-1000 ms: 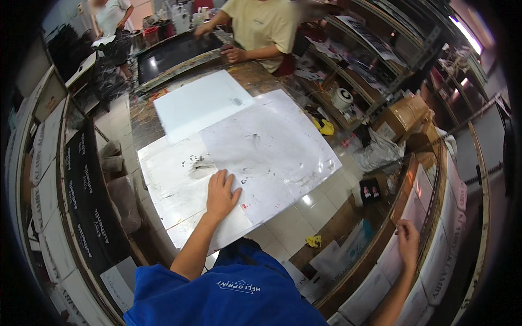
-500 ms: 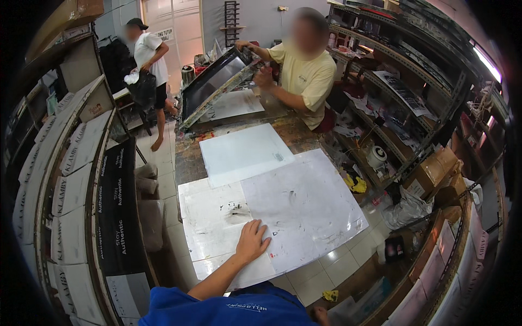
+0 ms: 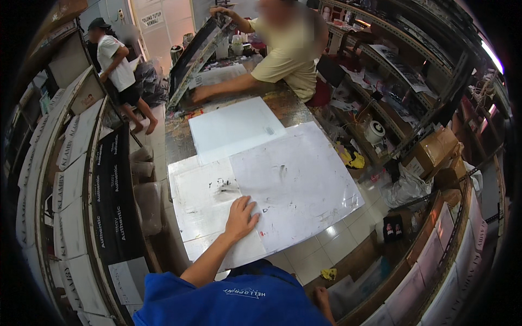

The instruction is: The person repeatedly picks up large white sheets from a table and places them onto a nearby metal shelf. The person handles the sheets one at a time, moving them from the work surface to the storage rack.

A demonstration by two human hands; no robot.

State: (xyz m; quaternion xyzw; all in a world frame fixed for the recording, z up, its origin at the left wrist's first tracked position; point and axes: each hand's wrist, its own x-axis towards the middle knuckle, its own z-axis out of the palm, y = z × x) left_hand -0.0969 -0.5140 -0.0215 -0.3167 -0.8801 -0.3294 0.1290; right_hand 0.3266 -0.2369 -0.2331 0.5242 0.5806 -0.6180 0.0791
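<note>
My left hand (image 3: 240,218) lies flat, palm down, on smudged white sheets, its fingers loosely spread and holding nothing. Under it is the left white sheet (image 3: 204,214), marked with black smears; a larger white sheet (image 3: 304,179) joins it on the right. Beyond them rests a stack of pale translucent sheets (image 3: 236,127). My right hand (image 3: 322,299) hangs low beside my body at the lower right, its fingers too indistinct to read. Across the worktable a person in a yellow shirt (image 3: 288,60) holds up a tilted screen-printing frame (image 3: 198,60), one hand on top, the other reaching beneath.
The stained worktable (image 3: 291,106) carries the sheets. Racks of printed white boards (image 3: 70,190) stand on the left, and a metal shelf (image 3: 391,60) fills the right. Another person in a white shirt (image 3: 114,60) is at the far left. A cardboard box (image 3: 432,152) sits on the right.
The frame has tilted more upright, and the yellow-shirted person's lower hand has reached beneath it. The white-shirted person has moved left. My left hand stays on the sheet; the view has shifted slightly.
</note>
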